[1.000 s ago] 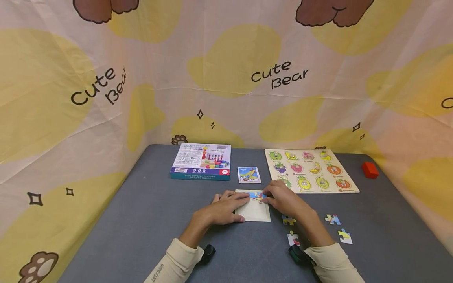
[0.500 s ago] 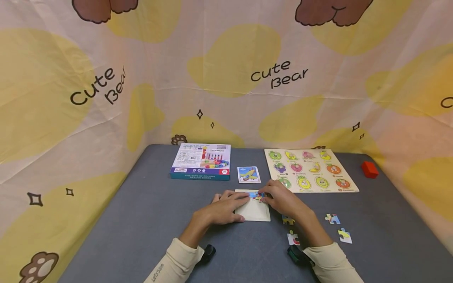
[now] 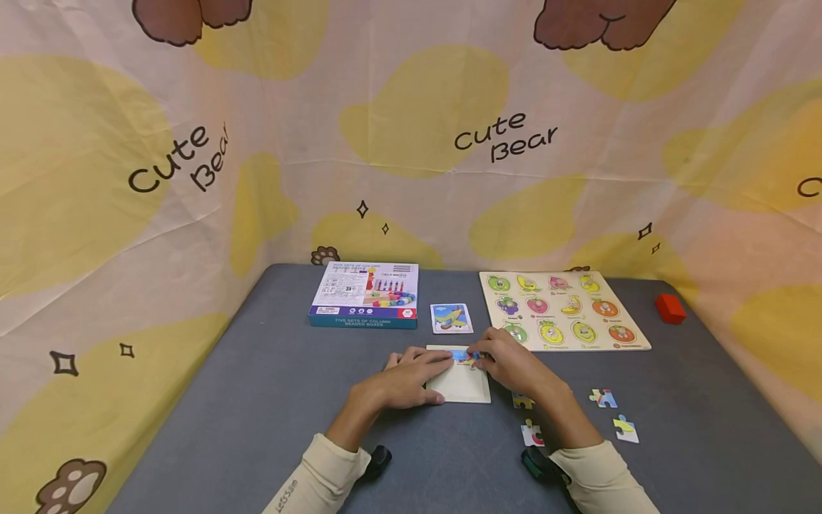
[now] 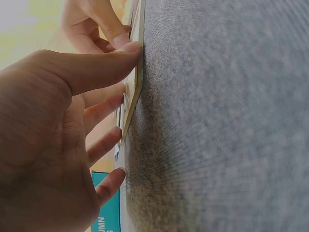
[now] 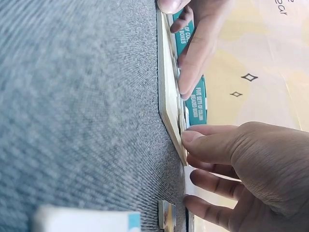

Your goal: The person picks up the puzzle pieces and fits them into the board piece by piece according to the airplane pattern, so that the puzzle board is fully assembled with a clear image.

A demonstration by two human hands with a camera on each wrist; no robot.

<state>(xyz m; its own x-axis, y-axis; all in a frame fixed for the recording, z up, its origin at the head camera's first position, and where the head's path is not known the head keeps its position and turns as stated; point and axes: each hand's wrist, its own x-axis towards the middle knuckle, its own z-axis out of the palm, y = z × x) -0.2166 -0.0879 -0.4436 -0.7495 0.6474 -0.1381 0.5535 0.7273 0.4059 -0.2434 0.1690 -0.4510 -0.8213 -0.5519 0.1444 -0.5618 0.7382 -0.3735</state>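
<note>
A shallow pale wooden puzzle tray lies on the table. Several joined jigsaw pieces, blue, yellow and red, sit along its far edge. My left hand rests over the tray's left side, fingers extended; its thumb presses on the near rim. At the tray's far right corner, my right hand pinches a jigsaw piece between thumb and index finger. The right wrist view shows that thumb low against the tray, with the piece mostly hidden by the fingers.
Loose jigsaw pieces lie to the right, some partly under the right forearm. Behind the tray are a picture card, a beaded-toy box and a fruit board. A red block sits at far right.
My right fingers have shifted slightly left along the tray's far edge with the piece. The left hand stays in place.
</note>
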